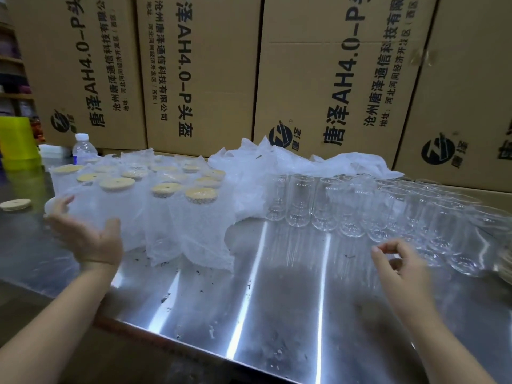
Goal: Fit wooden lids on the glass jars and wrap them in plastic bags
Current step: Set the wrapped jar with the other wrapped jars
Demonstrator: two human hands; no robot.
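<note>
Now the right hand [399,259], fingers loosely curled and holding nothing, is hovering just before the upright clear glass jars [352,206]; the left hand [88,239], spread, is cupping the bubble-bagged, wooden-lidded jars [166,206].

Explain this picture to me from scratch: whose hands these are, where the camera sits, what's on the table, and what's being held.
One camera, worn on a person's head, looks down at their own bare hands over a steel table. On the left stand wrapped jars with wooden lids, in white plastic bags. On the right stand bare glass jars without lids. A loose lid lies at far left. The left hand rests open against a wrapped jar. The right hand hovers near the bare jars, holding nothing.
</note>
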